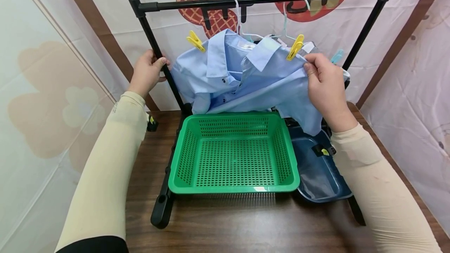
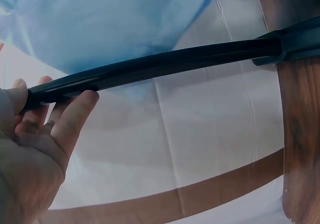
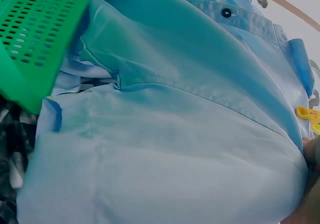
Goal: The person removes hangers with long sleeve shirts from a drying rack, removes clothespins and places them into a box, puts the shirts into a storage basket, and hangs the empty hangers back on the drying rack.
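Now | left hand [image 1: 147, 74] gripping black rack post [image 1: 149, 34] | right hand [image 1: 327, 87] pinching blue shirt [image 1: 258, 93] at shoulder

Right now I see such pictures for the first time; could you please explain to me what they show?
There is no machine, only a person's two hands. The biggest picture comes from a camera on the head, looking forward and down; the other two come from cameras on the left and right wrists. The left hand holds a post of the black rack. The right hand pinches the blue shirt, near one of its two yellow clips. The rack stands on a wooden table. Below the shirt is a green basket, partly hiding a dark blue tub.
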`<state>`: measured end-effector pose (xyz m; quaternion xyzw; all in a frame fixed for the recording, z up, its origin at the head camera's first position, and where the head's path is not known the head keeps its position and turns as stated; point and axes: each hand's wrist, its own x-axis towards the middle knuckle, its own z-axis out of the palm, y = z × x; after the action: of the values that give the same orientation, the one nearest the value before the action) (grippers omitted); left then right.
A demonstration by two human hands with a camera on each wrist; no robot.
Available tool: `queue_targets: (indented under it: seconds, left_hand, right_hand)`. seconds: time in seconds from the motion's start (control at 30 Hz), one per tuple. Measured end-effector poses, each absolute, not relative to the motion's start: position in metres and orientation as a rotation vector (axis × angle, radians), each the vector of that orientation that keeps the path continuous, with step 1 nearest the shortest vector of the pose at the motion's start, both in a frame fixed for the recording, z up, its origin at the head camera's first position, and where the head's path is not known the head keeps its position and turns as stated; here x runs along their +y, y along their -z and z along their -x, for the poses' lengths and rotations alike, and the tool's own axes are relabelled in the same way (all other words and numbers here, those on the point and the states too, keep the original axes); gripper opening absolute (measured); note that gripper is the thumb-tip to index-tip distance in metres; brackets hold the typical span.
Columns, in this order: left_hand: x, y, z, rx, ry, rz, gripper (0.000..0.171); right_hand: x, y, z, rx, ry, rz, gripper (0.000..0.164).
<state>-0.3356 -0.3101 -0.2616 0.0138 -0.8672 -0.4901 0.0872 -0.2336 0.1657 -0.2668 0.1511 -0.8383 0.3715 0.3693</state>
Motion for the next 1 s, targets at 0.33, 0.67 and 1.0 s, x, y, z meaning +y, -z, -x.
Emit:
queue_targets:
  seconds: [0.33,0.67,1.0]
  left_hand:
    - [-0.312,0.265,0.338,-2.573,1.454,-0.053,0.033]
    - [-0.316,0.269,0.342,-2.628,1.257,-0.035,0.038]
    - [-0.319,0.267,0.342,-2.657,1.149,-0.022,0.034]
  right_hand:
    - [0.171,0.241,0.219,-2.119,-1.112,-0.283,0.027]
    - [0.177,0.226,0.201,-2.046,-1.149,-0.262,0.027]
    - [0.179,0.2,0.185,-1.917,-1.163,-0.249,0.022]
